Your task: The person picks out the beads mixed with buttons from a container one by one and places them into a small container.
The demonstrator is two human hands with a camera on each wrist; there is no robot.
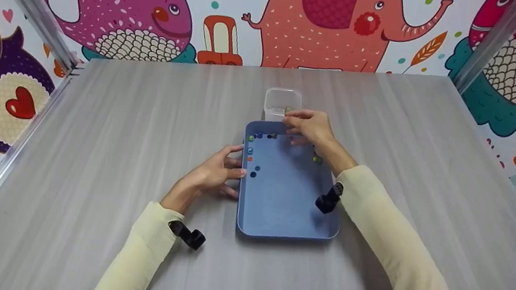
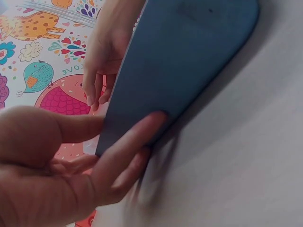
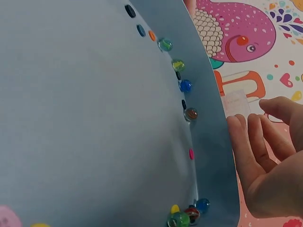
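Cartoon-animal panels [image 1: 324, 42] rise behind a grey wood-grain worktop [image 1: 140, 112], where your blue tray [image 1: 286, 210] rests with its far end just beside a small clear container [image 1: 274, 99]. Inside the tray, glass marbles [image 3: 165, 44] and small flat discs [image 3: 141, 30] gather mostly along the far end and left side, so any tilt would probably send the marbles rolling among the discs. That tilt could come from your left hand [image 1: 214, 171], whose fingers grasp the tray's left wall at the rim and outer face. Your right hand [image 1: 312, 126] bends over the container's near edge; a greenish speck [image 1: 287, 110] shows at its fingertips, but I cannot tell whether the fingers grasp it or it sits beyond them in the container. If you do hold a marble, its smooth surface could slip from a loose pinch, miss the container and roll away. The container looks light and unsteadied, so a knuckle catching its rim could shove or tip it. Mind your right wrist camera [image 1: 328, 201] too: it hangs over the tray's right side, and a low pull-back could snag that rim and jolt everything.
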